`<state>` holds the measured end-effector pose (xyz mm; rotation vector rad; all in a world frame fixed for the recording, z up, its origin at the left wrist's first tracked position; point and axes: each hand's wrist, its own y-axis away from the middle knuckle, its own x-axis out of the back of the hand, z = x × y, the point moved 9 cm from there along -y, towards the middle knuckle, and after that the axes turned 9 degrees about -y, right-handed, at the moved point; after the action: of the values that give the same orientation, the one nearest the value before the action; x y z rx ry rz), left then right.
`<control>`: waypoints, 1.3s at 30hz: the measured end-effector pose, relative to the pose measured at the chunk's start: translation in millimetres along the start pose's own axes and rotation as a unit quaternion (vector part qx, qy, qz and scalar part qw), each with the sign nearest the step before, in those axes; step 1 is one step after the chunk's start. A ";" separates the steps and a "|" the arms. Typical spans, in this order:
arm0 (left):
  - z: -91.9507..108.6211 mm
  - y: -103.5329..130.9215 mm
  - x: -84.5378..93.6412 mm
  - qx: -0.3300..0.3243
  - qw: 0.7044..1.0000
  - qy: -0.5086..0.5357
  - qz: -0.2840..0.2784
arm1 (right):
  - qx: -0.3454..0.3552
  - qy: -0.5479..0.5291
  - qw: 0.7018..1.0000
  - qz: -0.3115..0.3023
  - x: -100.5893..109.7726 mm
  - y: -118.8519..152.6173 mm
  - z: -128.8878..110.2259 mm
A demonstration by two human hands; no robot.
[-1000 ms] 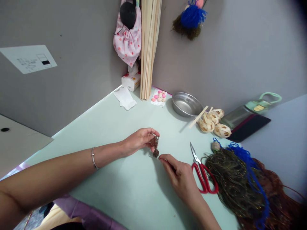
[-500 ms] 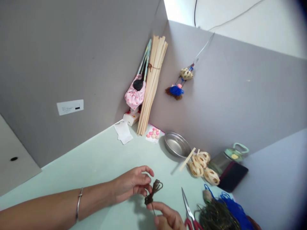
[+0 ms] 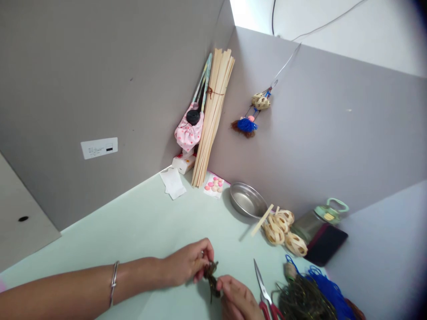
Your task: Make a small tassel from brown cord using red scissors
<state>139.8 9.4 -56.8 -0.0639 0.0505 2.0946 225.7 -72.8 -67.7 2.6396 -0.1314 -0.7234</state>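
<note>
A small bundle of dark brown yarn [image 3: 211, 281] is held above the table between my two hands. My left hand [image 3: 187, 265] pinches its upper end, with thumb and fingers closed on the looped part. The fingertips of my right hand [image 3: 237, 297] are closed at the bundle's right side, lower down; the strand between them is too small to make out clearly. Short ends hang below the bundle. Just right of my right hand lie scissors [image 3: 263, 286] with red handles, blades pointing away. A heap of dark green-brown yarn [image 3: 302, 297] lies beyond them.
Blue yarn [image 3: 328, 286] and a thread spool [image 3: 290, 271] lie at the right. Farther back are woven strip balls [image 3: 295, 244], a metal bowl [image 3: 248, 200], a phone-like dark slab [image 3: 327, 244] and a bottle [image 3: 310, 222]. Wooden strips [image 3: 213, 115] lean in the corner near a hanging ornament [image 3: 261, 102].
My left fingers, spread before, have closed on the yarn bundle's top. The bundle has tipped over, its end now hanging down. My right hand has shifted slightly right and up.
</note>
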 end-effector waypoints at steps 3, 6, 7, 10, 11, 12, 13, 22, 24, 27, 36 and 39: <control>1.1 -4.2 19.9 -0.006 0.996 0.070 0.061 | 0.023 -0.040 0.998 0.053 15.2 2.5 -10.3; 0.1 -1.6 28.3 0.025 0.993 0.043 0.110 | 0.068 -0.025 0.991 0.110 30.8 4.4 -20.9; -1.1 -0.9 20.0 0.041 0.995 0.036 0.082 | 0.082 -0.008 0.989 0.124 32.5 5.3 -23.1; -6.2 5.0 -16.2 0.075 0.996 0.041 -0.029 | 0.115 0.090 0.977 0.155 24.4 9.5 -24.5; -7.3 7.3 -24.4 0.078 0.995 0.045 -0.044 | 0.131 0.138 0.969 0.159 17.5 11.6 -24.6; -8.0 9.2 -29.8 0.080 0.994 0.049 -0.047 | 0.152 0.190 0.957 0.159 9.5 14.1 -25.1; -8.3 10.6 -32.6 0.080 0.995 0.052 -0.042 | 0.177 0.242 0.940 0.161 1.5 17.3 -25.7; -5.0 11.8 -15.8 0.097 0.991 0.086 0.030 | 0.367 0.543 0.737 0.165 -30.5 39.8 -31.6; -4.2 11.6 -12.7 0.097 0.991 0.090 0.034 | 0.390 0.561 0.716 0.146 -35.4 40.0 -31.2; -1.8 12.6 -9.8 0.108 0.986 0.125 0.037 | 0.416 0.589 0.683 0.118 -44.6 40.2 -29.0; 0.3 10.9 -9.8 0.122 0.947 0.294 0.034 | 0.423 0.581 0.687 0.105 -47.6 43.7 -40.8; 3.9 10.0 -5.9 0.088 0.959 0.264 0.056 | 0.430 0.551 0.696 0.164 -34.4 49.2 -58.6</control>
<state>134.0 -0.5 -52.4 -0.5208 0.5743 2.1224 226.5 -90.6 14.3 3.1722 -0.6822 1.4212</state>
